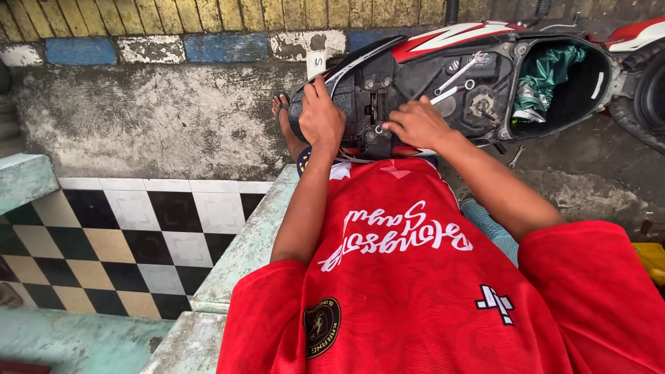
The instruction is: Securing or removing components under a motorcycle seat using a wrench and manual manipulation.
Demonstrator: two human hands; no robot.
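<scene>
I look down over my red shirt at a scooter (pixel 485 41) with its seat lifted and body panels off. My left hand (pixel 320 114) grips the edge of the dark plastic frame (pixel 360 86) at the scooter's rear. My right hand (pixel 415 125) rests on the frame with fingertips pinched at a small bolt (pixel 379 129). Whether it holds a tool I cannot tell. Two spanners (pixel 454 79) lie on the frame just beyond my right hand. A green cloth (pixel 547 73) fills the open storage tub (pixel 589 90).
A foot in a sandal (pixel 284 121) rests on the worn concrete ground (pixel 152 118). A pale green ledge (pixel 242 242) borders black, white and cream checkered tiles (pixel 104 242) at left. Painted curb blocks (pixel 159 48) run along the top. A yellow object (pixel 651 260) sits at right.
</scene>
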